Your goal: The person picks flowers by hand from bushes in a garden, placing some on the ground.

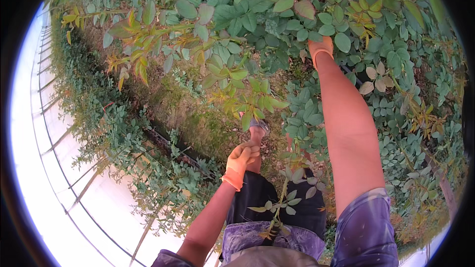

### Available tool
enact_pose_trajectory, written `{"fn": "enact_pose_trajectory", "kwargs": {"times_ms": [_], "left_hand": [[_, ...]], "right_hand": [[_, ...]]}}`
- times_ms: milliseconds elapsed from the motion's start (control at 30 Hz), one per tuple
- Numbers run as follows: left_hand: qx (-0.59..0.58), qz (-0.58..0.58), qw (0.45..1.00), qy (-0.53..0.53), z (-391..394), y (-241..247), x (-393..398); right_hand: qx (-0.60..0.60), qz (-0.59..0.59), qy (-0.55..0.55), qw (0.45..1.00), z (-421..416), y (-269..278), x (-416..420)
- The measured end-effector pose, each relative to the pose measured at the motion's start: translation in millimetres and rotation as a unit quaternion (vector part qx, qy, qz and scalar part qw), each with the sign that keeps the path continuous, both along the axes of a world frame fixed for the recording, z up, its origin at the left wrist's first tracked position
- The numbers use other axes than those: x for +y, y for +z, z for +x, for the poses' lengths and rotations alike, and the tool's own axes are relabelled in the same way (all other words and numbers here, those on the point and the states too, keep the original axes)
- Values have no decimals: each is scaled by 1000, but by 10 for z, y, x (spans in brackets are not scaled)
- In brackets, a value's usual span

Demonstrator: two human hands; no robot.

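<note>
My right hand, in an orange work glove, reaches into a leafy rose bush. Leaves cover its fingers, so what they touch is hidden. My left hand wears a matching glove and hangs in front of my leg, above the ground. Its fingers are curled together, and nothing shows in them. Between the hands a low shoot with reddish-green young leaves leans over the soil. Closer to my body, a thorny rose stem with several leaves stands in front of my dark shorts.
A mossy dirt path runs between the plant rows. Another row of bushes grows on the left, with a dark pipe or bed edge along its foot. Beyond it stands a pale greenhouse wall with thin bars. My sandalled foot is on the path.
</note>
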State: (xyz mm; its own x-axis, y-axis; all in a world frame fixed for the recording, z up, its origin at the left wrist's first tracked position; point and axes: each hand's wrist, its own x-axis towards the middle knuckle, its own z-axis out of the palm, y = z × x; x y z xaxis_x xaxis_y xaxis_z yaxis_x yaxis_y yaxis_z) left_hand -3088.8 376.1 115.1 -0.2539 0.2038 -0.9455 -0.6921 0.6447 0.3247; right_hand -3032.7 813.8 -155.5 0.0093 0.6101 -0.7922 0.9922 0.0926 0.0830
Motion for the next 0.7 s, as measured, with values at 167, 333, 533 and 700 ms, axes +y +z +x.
{"fn": "enact_pose_trajectory", "kwargs": {"times_ms": [167,333,533,700], "left_hand": [[7,34,998,47,-148,153,-177],[-12,75,997,34,-374,44,-16],[101,191,974,74,-1198,-175,287],[120,216,965,83,-2221,54,620]], "right_hand": [[-55,-30,325,944,-227,486,-331],[-69,-54,357,930,16,413,-416],[-87,-117,431,890,290,488,-986],[-27,-172,436,883,103,1245,-1873]]}}
